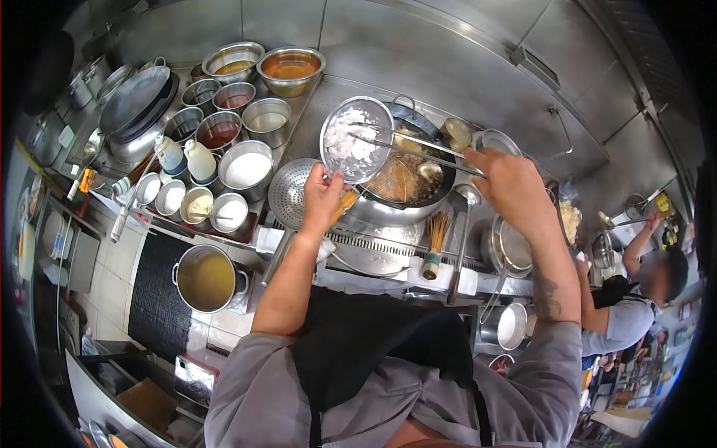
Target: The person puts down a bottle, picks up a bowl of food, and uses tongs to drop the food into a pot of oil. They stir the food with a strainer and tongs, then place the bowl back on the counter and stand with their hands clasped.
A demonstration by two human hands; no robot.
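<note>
My left hand (323, 196) grips the near rim of a metal bowl (377, 160), tilted over the left side of a wok (446, 175). Pieces coated in white batter or flour (349, 142) lie inside the bowl. My right hand (508, 183) is closed around long metal tongs (426, 157), whose tips reach into the bowl by the pieces. Dark bubbling oil fills the wok, with a wire skimmer (396, 179) resting in it. The skimmer's yellow handle (344, 208) sticks out beside my left hand.
Left of the wok lie a perforated strainer (293, 196) and several metal pots of sauces and powders. A bamboo brush (435, 243) and a ladle (467, 196) lie at the stove's front. A pot of yellowish liquid (206, 278) stands lower left. Another person (624, 321) works at right.
</note>
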